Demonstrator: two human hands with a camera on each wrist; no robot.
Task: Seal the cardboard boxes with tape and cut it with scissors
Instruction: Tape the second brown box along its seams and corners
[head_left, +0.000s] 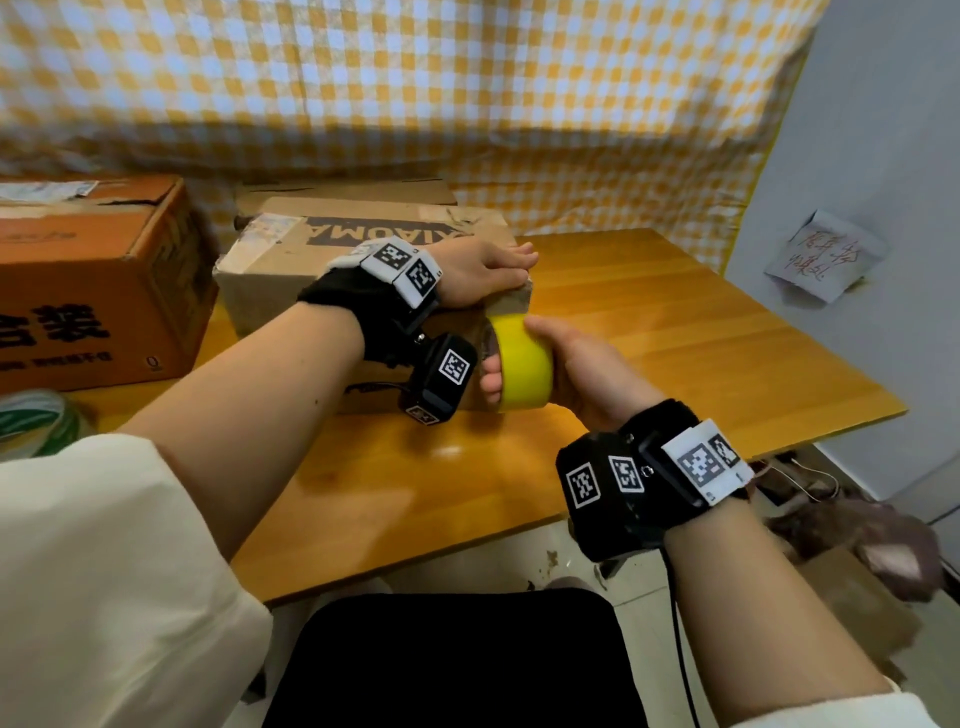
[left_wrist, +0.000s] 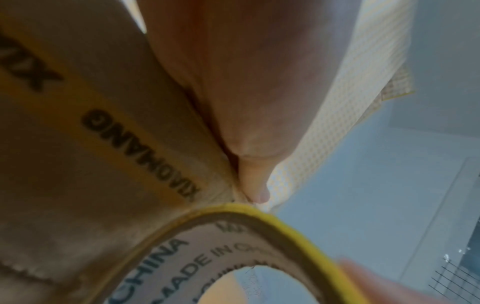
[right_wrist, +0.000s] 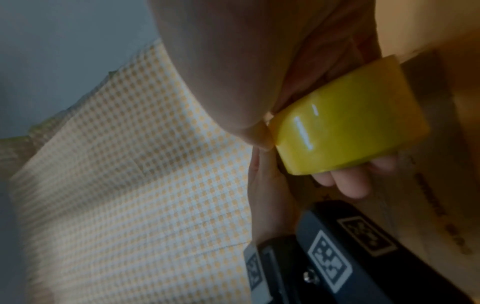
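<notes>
A brown cardboard box (head_left: 311, 244) printed with black letters lies on the wooden table (head_left: 675, 332). My left hand (head_left: 488, 270) presses flat on the box's top right corner, fingers straight; the left wrist view shows its thumb (left_wrist: 246, 102) lying along the box (left_wrist: 78, 164) edge. My right hand (head_left: 587, 374) grips a yellow tape roll (head_left: 522, 364), thumb on top and fingers through its core, and holds it against the box's front right side. The tape roll (right_wrist: 350, 123) is glossy in the right wrist view, and its cardboard core (left_wrist: 298, 232) shows in the left wrist view. No scissors are in view.
An orange cardboard box (head_left: 88, 291) stands at the left of the table. A green-and-white object (head_left: 31, 421) lies at the left edge. A yellow checkered cloth (head_left: 467, 104) hangs behind. The wall on the right carries a paper note (head_left: 826, 257).
</notes>
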